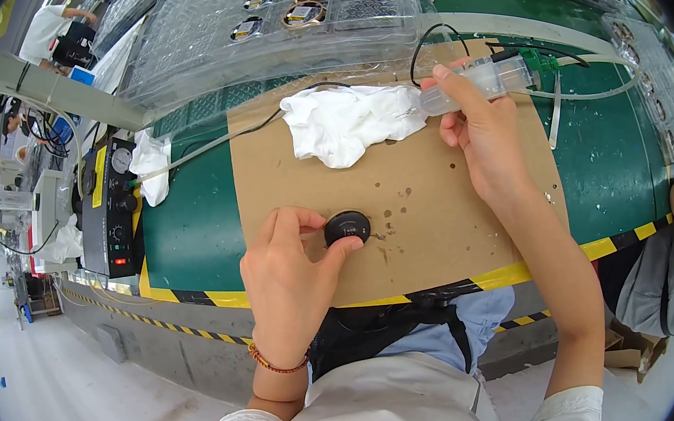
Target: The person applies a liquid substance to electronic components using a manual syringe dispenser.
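Between the thumb and fingers of my left hand (291, 263) is a round black disc-shaped part (347, 228), held at its rim on or just above the brown cardboard sheet (435, 222). My right hand (483, 131) is closed around a clear dispensing syringe (478, 83), raised over the far right of the cardboard. The syringe lies tilted, its narrow end toward the left and its green cap end (543, 65) joined to a tube. Close to the syringe's tip lies a crumpled white cloth (347, 122). Dark spots mark the cardboard beside the disc.
Stacked clear plastic trays (207, 38) with several round parts stand at the far left. A black control box (111, 206) with a gauge sits at left, near another white cloth (151, 164). More trays (658, 89) lie at far right. Yellow-black tape (504, 273) lines the green table's front edge.
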Action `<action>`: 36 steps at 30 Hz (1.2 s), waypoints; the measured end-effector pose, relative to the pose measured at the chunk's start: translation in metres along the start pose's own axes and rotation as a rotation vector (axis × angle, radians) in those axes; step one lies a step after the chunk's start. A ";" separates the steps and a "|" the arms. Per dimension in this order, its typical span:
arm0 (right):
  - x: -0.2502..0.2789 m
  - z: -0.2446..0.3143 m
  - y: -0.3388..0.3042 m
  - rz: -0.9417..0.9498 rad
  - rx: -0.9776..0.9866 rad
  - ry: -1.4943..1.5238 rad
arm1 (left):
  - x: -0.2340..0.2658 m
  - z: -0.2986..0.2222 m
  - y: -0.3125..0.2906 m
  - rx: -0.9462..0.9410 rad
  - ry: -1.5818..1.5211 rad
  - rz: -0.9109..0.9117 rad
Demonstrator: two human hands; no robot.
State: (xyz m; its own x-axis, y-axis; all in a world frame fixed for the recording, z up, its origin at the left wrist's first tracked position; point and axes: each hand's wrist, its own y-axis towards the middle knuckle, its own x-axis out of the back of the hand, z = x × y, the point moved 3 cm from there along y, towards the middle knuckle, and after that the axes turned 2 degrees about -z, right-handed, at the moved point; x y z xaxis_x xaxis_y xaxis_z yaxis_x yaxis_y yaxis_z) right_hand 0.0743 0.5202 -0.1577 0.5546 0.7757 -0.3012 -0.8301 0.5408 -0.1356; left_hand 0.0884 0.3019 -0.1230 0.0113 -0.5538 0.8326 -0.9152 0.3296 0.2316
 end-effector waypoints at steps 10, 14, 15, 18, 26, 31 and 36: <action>-0.007 0.000 -0.002 0.067 0.013 -0.005 | -0.001 0.004 0.012 0.050 -0.426 0.246; -0.012 0.002 -0.005 0.168 0.040 0.003 | 0.001 0.012 0.024 -0.084 -0.565 0.353; -0.012 0.001 -0.005 0.163 0.045 0.003 | 0.003 0.012 0.028 -0.213 -0.558 0.456; -0.014 0.000 -0.005 0.190 0.073 0.015 | -0.003 0.010 0.039 -0.380 -0.616 0.594; -0.012 0.000 -0.004 0.144 0.103 -0.121 | -0.021 0.010 0.041 -0.231 -0.850 0.498; -0.016 0.002 -0.010 0.151 0.141 -0.099 | -0.021 0.019 0.045 -0.342 -0.739 0.449; -0.019 0.005 -0.024 0.245 0.147 -0.017 | -0.027 0.031 0.042 -0.202 -0.805 0.412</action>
State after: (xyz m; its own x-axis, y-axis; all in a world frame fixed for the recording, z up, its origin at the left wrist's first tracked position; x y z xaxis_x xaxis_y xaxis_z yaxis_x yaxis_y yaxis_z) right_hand 0.0835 0.4942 -0.1438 0.3402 0.8939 -0.2918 -0.9229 0.3769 0.0784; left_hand 0.0375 0.3070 -0.1518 -0.6522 -0.7022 0.2855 -0.6960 0.7040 0.1414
